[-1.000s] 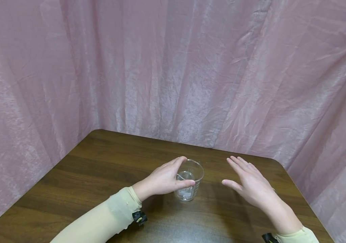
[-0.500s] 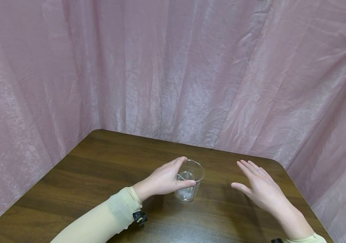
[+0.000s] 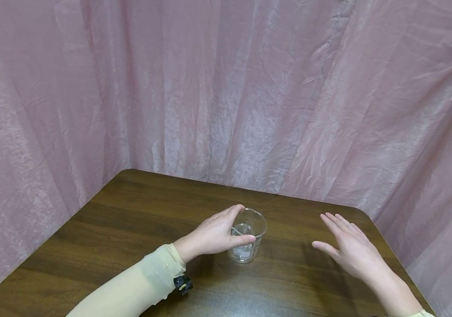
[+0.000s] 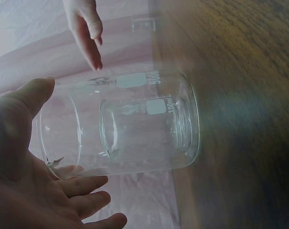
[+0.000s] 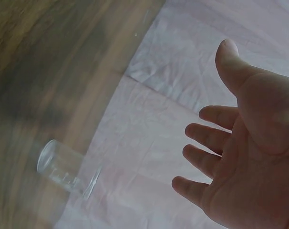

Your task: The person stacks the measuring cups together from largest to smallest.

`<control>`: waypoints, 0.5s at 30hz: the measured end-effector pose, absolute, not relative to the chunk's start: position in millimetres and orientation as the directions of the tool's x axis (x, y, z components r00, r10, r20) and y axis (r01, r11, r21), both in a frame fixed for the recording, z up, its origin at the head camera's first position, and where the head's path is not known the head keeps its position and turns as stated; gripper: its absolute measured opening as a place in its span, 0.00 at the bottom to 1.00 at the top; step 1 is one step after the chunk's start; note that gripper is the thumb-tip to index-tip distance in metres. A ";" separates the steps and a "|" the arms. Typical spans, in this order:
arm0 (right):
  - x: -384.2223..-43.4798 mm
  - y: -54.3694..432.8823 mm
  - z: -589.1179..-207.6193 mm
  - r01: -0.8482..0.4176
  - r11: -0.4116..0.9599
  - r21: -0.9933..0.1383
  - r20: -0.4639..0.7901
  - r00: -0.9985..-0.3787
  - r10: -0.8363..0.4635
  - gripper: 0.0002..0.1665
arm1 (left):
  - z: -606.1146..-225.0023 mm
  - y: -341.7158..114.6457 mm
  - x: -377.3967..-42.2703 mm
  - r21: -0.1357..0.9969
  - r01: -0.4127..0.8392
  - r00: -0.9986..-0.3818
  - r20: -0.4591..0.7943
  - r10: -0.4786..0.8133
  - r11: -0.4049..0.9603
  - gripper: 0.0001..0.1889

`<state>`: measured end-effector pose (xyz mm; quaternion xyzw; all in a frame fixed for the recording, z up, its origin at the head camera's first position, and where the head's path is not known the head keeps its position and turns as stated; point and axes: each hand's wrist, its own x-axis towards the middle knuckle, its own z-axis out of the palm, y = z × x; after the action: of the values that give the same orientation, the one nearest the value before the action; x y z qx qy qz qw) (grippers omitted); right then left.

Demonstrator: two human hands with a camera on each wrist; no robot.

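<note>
Near the middle of the surface, your left hand steadies the outer beaker with the inner beaker inside

You have the outer beaker held high, at its rim: thumb on the near side, fingers curving round to the far side, opened about as wide as the glass. It stands upright, so the surface appears to take the weight and a light grip would be enough. The inner beaker is upright too, its rim well below the larger one's. Your fingers do not seem to touch it; the outer wall alone looks to confine it. Holding from the left like this probably guards against sliding or tipping while leaving most of the mouth uncovered.

Your left forearm comes in from the near left, the sleeve slanting toward the glass and the wrist low. The wrist camera sits on its near side.

Well to the right of both beakers, your right hand hovers over the surface, holding nothing. Its fingers are loosely straight and point far, the thumb stands apart, and the palm faces left toward the glass. That forearm slants in from the near right. Being raised and well apart likely avoids any knock against the rim.
</note>
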<state>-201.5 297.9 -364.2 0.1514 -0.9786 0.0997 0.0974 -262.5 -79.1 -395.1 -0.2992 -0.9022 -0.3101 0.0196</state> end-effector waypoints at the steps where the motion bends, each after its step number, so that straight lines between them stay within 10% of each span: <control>1: -201.5 299.1 -364.8 -0.315 0.934 -0.167 0.220 -0.936 -0.276 0.56 | -395.5 -79.0 -262.5 0.548 0.552 -0.820 0.220 0.528 0.629 0.51; 15: -201.2 319.0 -371.3 -0.290 0.945 -0.154 0.225 -0.941 -0.252 0.56 | -394.9 -78.9 -262.7 0.547 0.550 -0.821 0.218 0.527 0.631 0.51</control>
<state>-201.2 319.0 -371.3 0.1383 -0.9808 0.0928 0.1018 -262.7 -78.9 -394.9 -0.2985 -0.9027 -0.3093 0.0187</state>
